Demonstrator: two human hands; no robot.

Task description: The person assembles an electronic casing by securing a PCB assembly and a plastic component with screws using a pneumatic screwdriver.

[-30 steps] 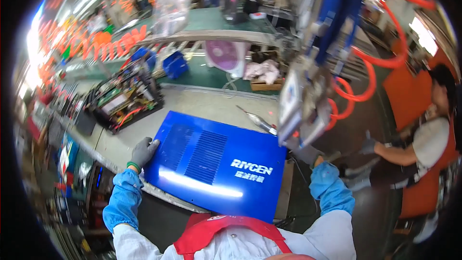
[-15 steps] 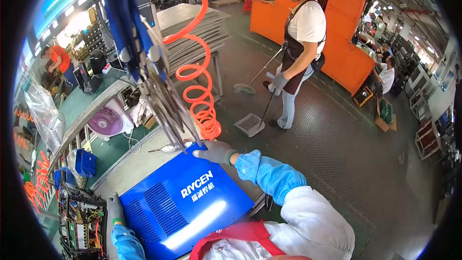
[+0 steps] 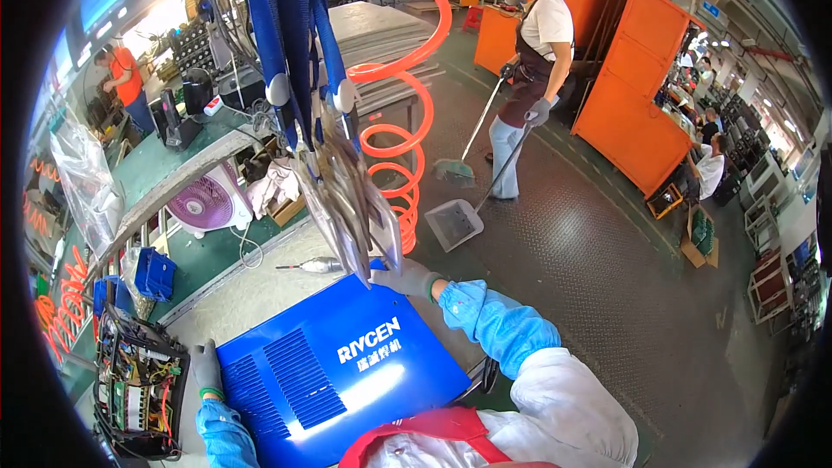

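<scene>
A blue metal cover (image 3: 338, 373) with louvre slots and white lettering lies on the workbench (image 3: 260, 290) at lower centre. The gloved left hand (image 3: 206, 368) rests flat against its left edge; the gloved right hand (image 3: 406, 276) grips its far corner, fingers curled. An orange coiled hose (image 3: 400, 147) hangs above, upper centre. An open circuit chassis (image 3: 139, 386) sits lower left. Orange cabinets (image 3: 646, 87) stand at upper right.

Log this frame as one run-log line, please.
left hand: gloved, on blue metal cover's left edge | right hand: gloved, on its far corner | cover: flat on workbench | nearby: circuit-board unit
</scene>
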